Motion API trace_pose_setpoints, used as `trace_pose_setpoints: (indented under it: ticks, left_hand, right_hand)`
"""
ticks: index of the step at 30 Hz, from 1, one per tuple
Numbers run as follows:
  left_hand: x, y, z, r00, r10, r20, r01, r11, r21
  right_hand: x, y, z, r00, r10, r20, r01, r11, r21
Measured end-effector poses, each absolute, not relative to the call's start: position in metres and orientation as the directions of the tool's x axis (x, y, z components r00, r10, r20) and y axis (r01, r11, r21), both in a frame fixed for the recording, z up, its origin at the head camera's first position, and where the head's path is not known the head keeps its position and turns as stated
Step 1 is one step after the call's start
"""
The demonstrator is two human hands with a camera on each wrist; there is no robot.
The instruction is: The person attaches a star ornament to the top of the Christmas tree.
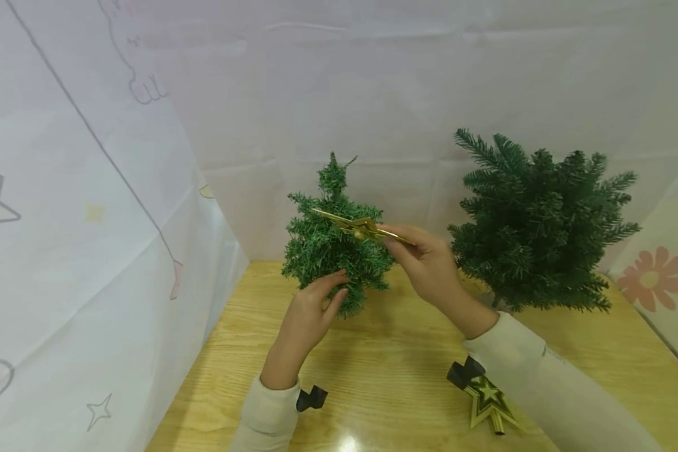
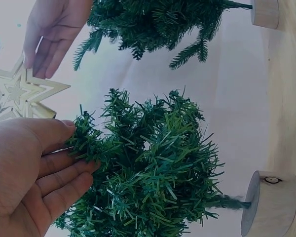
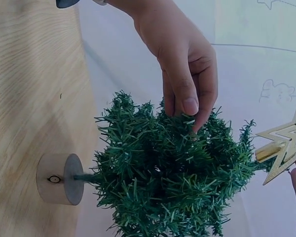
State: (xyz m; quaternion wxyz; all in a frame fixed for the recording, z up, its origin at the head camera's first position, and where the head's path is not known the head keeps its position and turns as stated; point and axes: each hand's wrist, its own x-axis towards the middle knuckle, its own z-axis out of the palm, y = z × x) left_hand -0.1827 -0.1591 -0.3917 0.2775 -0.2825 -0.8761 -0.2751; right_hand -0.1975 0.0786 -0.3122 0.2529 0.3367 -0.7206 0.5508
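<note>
A small artificial Christmas tree (image 1: 336, 242) stands on the table on a round wooden base (image 2: 271, 205). My left hand (image 1: 307, 314) is at its near side, thumb and fingertips pinching a green branch (image 3: 187, 121). My right hand (image 1: 432, 267) holds a gold star tree topper (image 1: 366, 227) by one point. From the head, the star appears almost edge-on in front of the tree's upper part. In the right wrist view its tubular socket (image 3: 269, 151) overlaps the tree's thin tip.
A larger, darker Christmas tree (image 1: 537, 232) stands to the right, also on a wooden base (image 2: 265, 12). A second gold star topper (image 1: 491, 402) lies on the table (image 1: 384, 383) under my right forearm. White printed sheets (image 1: 373, 94) hang behind and on the left.
</note>
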Motion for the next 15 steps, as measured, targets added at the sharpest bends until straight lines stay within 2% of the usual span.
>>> trace_pose_setpoints:
  ticks: [15]
  left_hand:
    - [-0.1811,-0.1582,-0.3898,-0.688,0.337,0.643,0.643,0.693,0.325]
  right_hand:
    - [-0.2026,0.0749,-0.3012,-0.621,-0.22,0.752,-0.782,0.111,-0.613]
